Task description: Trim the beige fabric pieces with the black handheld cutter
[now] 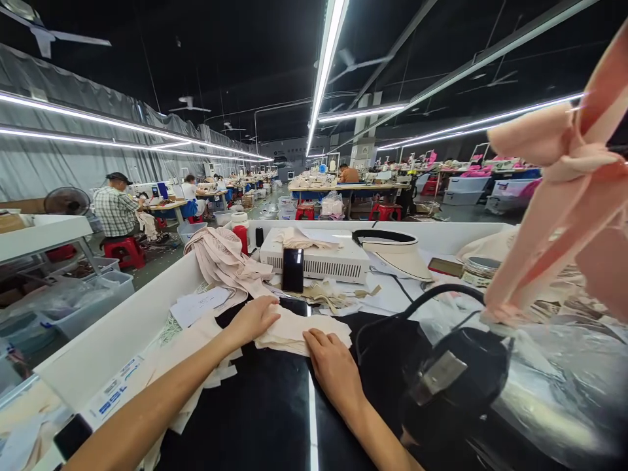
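A small stack of pale pink cut fabric pieces (289, 335) lies on the glossy black work surface (250, 405). My left hand (252, 322) grips the stack at its left end, thumb and fingers closed on the edge. On the near right side, my right hand (333, 366) has its fingers bent over the fabric, closed on it; the thumb is mostly hidden. More pale fabric pieces (196, 340) lie under and beside my left forearm. Just beyond the stack, a phone (293, 270) leans upright against a white vented box (316, 255).
A black machine head (456, 366) with a cable stands at the right, beside clear plastic. Pink fabric strips (549, 203) hang at upper right. A fabric heap (226, 258), a sun visor (400, 252) and a white side wall (122, 333) surround the table. A person (115, 206) sits at far left.
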`<state>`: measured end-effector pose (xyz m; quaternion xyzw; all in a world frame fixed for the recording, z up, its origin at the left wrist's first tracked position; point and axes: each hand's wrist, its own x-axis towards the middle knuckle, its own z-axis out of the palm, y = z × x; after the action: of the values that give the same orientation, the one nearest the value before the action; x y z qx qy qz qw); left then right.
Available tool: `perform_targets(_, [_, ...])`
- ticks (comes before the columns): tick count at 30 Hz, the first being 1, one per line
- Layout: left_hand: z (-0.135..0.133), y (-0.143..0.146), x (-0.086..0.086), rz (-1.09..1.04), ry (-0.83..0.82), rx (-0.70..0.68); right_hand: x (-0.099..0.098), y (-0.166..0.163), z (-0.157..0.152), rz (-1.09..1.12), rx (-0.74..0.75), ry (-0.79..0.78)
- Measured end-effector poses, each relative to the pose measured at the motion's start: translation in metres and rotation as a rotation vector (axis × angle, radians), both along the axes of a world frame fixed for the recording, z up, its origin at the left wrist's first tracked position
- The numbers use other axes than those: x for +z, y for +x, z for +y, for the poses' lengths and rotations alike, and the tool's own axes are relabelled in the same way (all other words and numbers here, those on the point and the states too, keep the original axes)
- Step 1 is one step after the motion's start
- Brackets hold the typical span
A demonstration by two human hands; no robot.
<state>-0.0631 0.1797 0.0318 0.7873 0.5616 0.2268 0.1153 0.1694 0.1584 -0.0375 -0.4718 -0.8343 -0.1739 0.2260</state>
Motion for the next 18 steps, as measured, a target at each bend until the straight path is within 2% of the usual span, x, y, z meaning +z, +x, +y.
perform_targets(7, [-0.003,-0.004,-0.022,0.101,-0.158,0.021,-0.003,-0.003,0.001,0.008,-0.001,0.047])
perform_targets(10, [-0.010,-0.004,-0.022,0.113,-0.191,0.027,-0.004,-0.001,0.002,0.006,0.002,0.074])
perform_targets(14, [-0.016,-0.015,-0.001,0.105,-0.156,0.042,-0.004,0.006,0.002,0.014,0.026,0.118])
perform_targets(18, [-0.028,-0.062,0.030,0.123,-0.116,0.141,-0.007,0.011,0.008,0.051,0.073,0.157])
